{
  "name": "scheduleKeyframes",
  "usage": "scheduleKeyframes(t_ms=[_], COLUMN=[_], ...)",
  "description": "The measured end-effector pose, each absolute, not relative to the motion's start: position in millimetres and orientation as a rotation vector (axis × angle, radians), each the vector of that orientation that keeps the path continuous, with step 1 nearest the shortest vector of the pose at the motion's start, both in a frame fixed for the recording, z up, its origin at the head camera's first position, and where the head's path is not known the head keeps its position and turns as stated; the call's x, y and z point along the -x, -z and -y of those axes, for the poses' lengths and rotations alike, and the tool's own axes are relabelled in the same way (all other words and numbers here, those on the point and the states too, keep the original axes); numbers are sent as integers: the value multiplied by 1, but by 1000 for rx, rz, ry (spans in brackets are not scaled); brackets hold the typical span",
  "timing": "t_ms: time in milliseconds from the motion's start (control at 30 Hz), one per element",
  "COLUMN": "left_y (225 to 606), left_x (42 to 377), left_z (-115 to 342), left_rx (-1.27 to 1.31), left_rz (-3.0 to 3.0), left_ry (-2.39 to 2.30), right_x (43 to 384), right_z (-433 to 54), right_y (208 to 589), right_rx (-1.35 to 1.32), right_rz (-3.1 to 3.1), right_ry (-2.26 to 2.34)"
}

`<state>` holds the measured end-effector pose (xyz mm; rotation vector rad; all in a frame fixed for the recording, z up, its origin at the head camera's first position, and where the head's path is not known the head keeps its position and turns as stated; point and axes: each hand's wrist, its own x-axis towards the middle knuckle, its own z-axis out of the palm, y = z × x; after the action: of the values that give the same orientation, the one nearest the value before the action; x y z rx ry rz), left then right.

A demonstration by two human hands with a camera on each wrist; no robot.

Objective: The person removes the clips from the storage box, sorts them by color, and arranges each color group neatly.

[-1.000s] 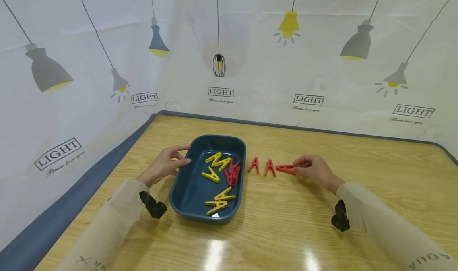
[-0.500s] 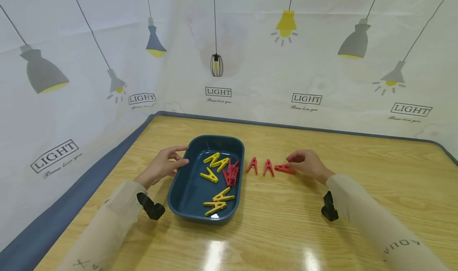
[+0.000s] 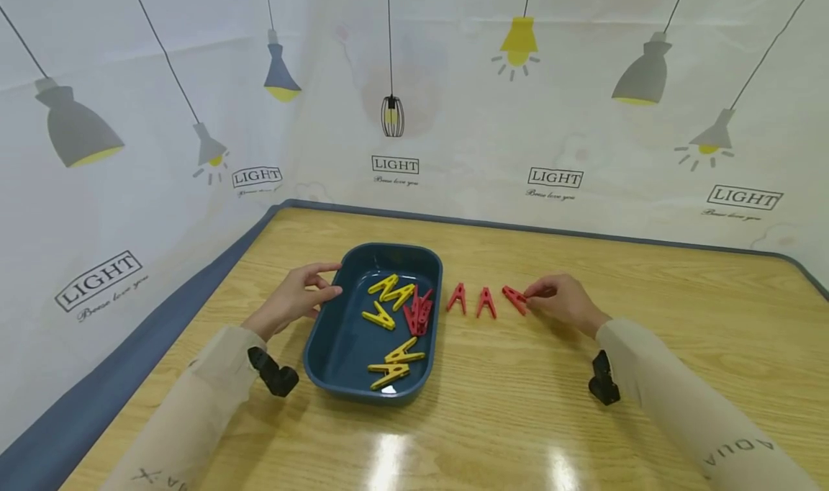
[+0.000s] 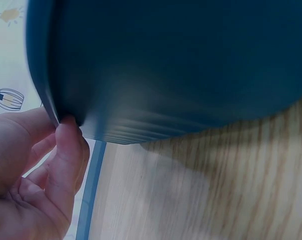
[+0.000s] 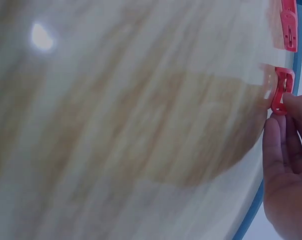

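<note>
A deep blue rectangular dish point(image 3: 337, 358) stands on the table, with several yellow clothespins point(image 3: 378, 316) and a cluster of red clothespins point(image 3: 423, 314) inside. My left hand point(image 3: 294, 300) holds the dish's left rim; in the left wrist view the thumb and fingers point(image 4: 68, 145) meet at that rim. Right of the dish, two red clothespins stand apart in a row, the left one point(image 3: 458, 299) and the middle one point(image 3: 486, 303). At the row's right end my right hand point(image 3: 565, 300) pinches one leg of a third red clothespin point(image 3: 514, 299), which tilts with its top toward the upper left.
The wooden table point(image 3: 518, 404) has a dark blue border point(image 3: 583, 237) along its back. Behind it hangs a pale backdrop point(image 3: 466, 116) printed with lamps. Wrist-worn black cameras sit on both sleeves.
The third red clothespin has turned from lying nearly sideways to a more upright slant. My right hand let its fingers lift off it, then pinched it again. The left hand keeps its place.
</note>
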<state>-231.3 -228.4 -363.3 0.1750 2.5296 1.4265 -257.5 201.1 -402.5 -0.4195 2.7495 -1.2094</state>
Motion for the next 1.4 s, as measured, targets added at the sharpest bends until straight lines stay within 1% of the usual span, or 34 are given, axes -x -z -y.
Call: scheduleKeyframes(t_ms=[433,800,1400], left_y=[363,363,361], left_x=[231,231,230], left_z=[228,228,228], left_rx=[-165,-164,-165], left_rz=[-2528,-2524,-2526], left_ry=[-1426,-1431,-1425], right_x=[252,248,240], right_z=[-199,-192,-185], right_y=[404,402,399], right_rx=[375,261,199], right_rz=[-2746,-2629,-2501], right_ry=[1205,1316,1429])
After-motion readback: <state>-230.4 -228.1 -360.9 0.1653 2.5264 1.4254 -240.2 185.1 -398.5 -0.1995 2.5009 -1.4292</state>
